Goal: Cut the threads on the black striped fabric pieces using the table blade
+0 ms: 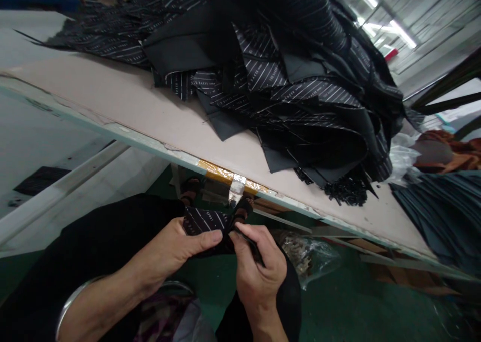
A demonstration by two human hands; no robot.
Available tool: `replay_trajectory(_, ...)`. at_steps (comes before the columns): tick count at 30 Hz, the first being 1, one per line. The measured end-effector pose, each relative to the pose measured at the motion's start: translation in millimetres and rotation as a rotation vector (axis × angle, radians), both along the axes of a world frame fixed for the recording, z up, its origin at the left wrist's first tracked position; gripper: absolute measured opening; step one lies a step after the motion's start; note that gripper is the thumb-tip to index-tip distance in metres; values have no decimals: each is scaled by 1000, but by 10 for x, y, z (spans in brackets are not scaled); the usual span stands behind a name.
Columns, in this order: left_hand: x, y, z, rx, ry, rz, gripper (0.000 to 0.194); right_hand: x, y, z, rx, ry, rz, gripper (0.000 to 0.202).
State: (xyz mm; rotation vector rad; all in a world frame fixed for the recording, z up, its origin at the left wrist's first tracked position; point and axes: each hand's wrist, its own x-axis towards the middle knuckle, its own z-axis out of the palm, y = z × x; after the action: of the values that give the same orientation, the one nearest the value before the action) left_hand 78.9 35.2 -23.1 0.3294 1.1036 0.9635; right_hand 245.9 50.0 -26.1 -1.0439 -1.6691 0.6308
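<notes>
Over my lap, my left hand (184, 241) grips a small black fabric piece (205, 220) with white diagonal stripes and lettering. Its thumb lies flat along the top and the other fingers are hidden underneath. At the right end of the same piece, my right hand (259, 264) is closed, thumb and forefinger pinched together on the dark cloth. A narrow dark strip shows between those fingers; whether it belongs to the cloth or is a small tool, I cannot tell. Above both hands, a large heap of similar black striped fabric pieces (225, 89) covers much of the table.
The pale table (124, 99) runs slantwise ahead, its front edge patched with yellow tape (216, 170). Dark stacked panels (443, 211) and a clear plastic bag (404, 156) lie to the right. Beneath the table, a plastic bag (313, 257) rests on the green floor.
</notes>
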Motion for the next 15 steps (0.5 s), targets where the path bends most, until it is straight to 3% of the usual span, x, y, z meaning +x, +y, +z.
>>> replay_trajectory(3,-3,-6,-16,-7,27,-7,52,35,30,-36,-297,121,70,13)
replay_trajectory(5,-4,16,-18,-21,36,19,53,62,28,-53,-381,123,157,8)
replay_trajectory(8,-9,59,1,-71,23,84,52,74,-22,-81,-163,87,272,15)
replay_trajectory(10,-14,80,22,-94,15,143,52,44,-67,-94,-145,191,300,21)
replay_trajectory(13,-18,91,56,-51,-15,121,48,-45,-90,-88,-547,541,272,4)
replay_trajectory(15,-17,93,75,7,-51,44,46,-110,-64,-76,-784,743,220,26)
